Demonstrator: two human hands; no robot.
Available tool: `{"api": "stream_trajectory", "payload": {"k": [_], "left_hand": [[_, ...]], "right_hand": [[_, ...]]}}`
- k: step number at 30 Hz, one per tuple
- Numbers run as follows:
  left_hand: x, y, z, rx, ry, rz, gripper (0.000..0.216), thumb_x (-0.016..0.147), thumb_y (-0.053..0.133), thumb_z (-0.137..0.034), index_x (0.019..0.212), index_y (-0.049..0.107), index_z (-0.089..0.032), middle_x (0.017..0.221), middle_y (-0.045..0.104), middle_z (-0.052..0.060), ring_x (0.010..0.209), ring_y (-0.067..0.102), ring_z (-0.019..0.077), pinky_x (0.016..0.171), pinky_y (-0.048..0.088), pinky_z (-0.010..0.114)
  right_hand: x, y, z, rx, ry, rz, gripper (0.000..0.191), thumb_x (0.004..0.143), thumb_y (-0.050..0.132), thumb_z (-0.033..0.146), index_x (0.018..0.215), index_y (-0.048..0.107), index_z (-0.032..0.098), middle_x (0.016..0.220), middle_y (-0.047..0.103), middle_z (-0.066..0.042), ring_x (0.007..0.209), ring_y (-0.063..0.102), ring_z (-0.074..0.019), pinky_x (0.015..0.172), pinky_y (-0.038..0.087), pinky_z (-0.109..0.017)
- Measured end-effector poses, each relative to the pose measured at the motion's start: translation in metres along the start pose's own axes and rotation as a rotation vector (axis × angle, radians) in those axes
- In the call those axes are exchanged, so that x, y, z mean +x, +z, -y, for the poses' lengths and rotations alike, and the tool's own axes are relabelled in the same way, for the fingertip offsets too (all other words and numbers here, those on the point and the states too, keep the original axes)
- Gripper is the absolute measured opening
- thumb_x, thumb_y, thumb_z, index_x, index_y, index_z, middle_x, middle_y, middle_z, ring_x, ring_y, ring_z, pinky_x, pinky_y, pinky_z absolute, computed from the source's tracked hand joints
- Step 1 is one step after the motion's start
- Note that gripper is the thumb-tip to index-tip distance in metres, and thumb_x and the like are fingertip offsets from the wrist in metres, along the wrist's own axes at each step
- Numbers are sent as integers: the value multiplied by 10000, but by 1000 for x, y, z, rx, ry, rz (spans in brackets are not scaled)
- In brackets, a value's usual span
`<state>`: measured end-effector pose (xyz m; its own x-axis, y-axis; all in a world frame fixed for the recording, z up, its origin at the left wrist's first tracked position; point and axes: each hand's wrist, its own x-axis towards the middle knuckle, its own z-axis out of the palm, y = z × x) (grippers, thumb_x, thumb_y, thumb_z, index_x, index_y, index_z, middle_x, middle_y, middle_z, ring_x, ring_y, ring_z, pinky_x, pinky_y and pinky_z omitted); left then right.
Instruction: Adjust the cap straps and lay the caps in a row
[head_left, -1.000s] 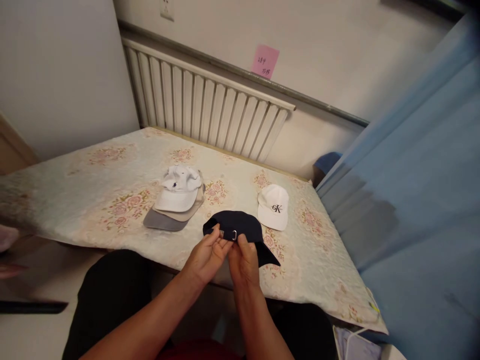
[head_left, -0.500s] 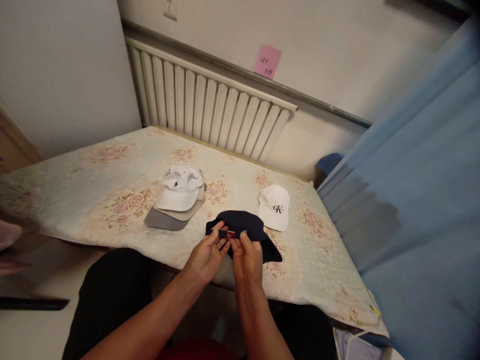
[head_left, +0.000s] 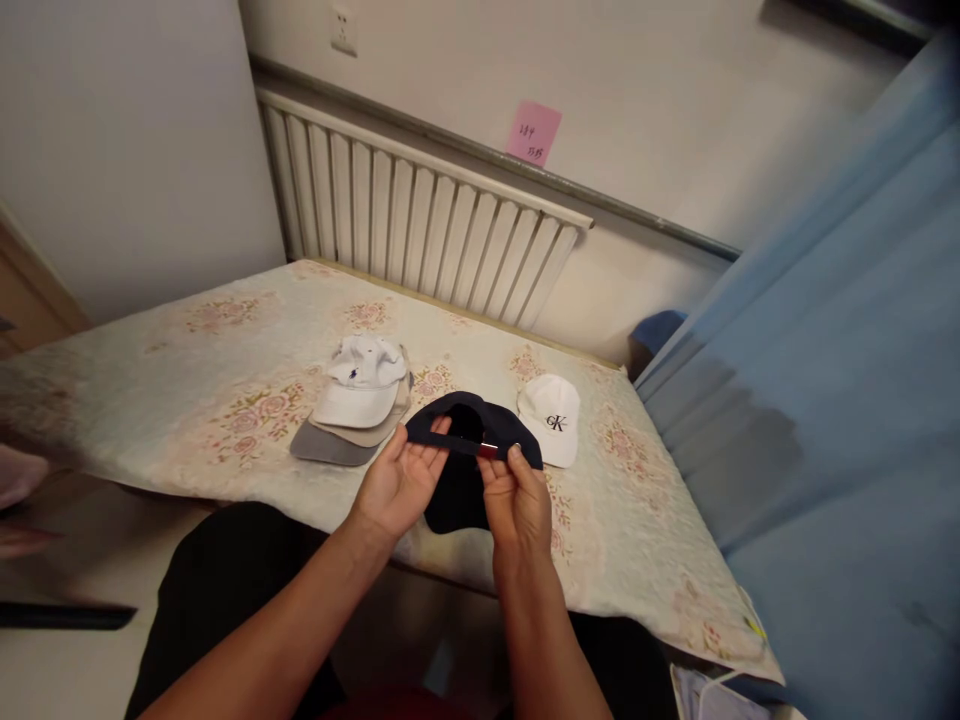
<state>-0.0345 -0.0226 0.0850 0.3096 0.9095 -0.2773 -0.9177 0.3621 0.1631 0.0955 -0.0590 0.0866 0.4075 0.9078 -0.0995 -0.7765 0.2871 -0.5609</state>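
Between my hands is a dark navy baseball cap (head_left: 459,505), its back strap toward me and its inside partly showing. My left hand (head_left: 401,480) grips the strap side at the left, thumb on the edge and fingers underneath. On the right, my right hand (head_left: 517,495) pinches the strap near a small red-and-white patch (head_left: 487,451). Left of the held cap lies a stack: a white cap (head_left: 364,375) with a small dark logo on top, a beige cap (head_left: 367,433) beneath, and a grey-brimmed cap (head_left: 328,445) lowest. A white CK cap (head_left: 551,420) rests just beyond my right hand.
The caps lie on a bed with a floral cover (head_left: 225,400). Behind it stand a white radiator (head_left: 420,210) and a wall with a pink note (head_left: 534,132). A blue curtain (head_left: 825,380) hangs at the right. Another person's hand (head_left: 26,540) shows at the left edge.
My hands have moved apart along the strap, spreading the navy cap's back opening. The cap has turned, so its brim now hangs down between my hands instead of pointing right.
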Motion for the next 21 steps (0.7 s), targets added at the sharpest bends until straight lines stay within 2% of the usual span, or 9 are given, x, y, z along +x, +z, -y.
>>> {"api": "stream_trajectory", "payload": {"k": [5, 10, 16, 21], "left_hand": [[2, 5, -3, -57, -7, -4, 289, 967, 371, -202, 1187, 531, -104, 1145, 676, 165, 1102, 630, 236, 919, 537, 381], [2, 3, 3, -29, -33, -36, 258, 959, 354, -116, 1161, 511, -89, 1053, 704, 171, 1000, 681, 207, 862, 569, 349], [-5, 3, 10, 6, -40, -16, 212, 947, 375, -93, 1092, 529, -90, 1043, 705, 175, 994, 684, 203, 836, 581, 328], [-9, 4, 12, 15, -62, -5, 220, 941, 379, -86, 1053, 568, -94, 1005, 716, 142, 944, 698, 182, 823, 584, 313]], "right_hand": [[1, -8, -2, 42, 44, -20, 109, 759, 663, 105, 861, 681, 139, 895, 751, -59, 892, 704, -186, 967, 496, -424], [-1, -15, -6, 120, 95, -50, 119, 795, 620, 134, 890, 685, 163, 971, 746, -48, 959, 689, -166, 1017, 462, -390], [-6, -8, -4, 150, 101, -2, 136, 815, 607, 148, 929, 679, 171, 999, 740, -44, 1017, 672, -170, 1037, 448, -394], [-9, -4, -2, 211, 153, -44, 127, 826, 585, 116, 914, 669, 154, 984, 741, -61, 972, 690, -170, 991, 491, -383]]}}
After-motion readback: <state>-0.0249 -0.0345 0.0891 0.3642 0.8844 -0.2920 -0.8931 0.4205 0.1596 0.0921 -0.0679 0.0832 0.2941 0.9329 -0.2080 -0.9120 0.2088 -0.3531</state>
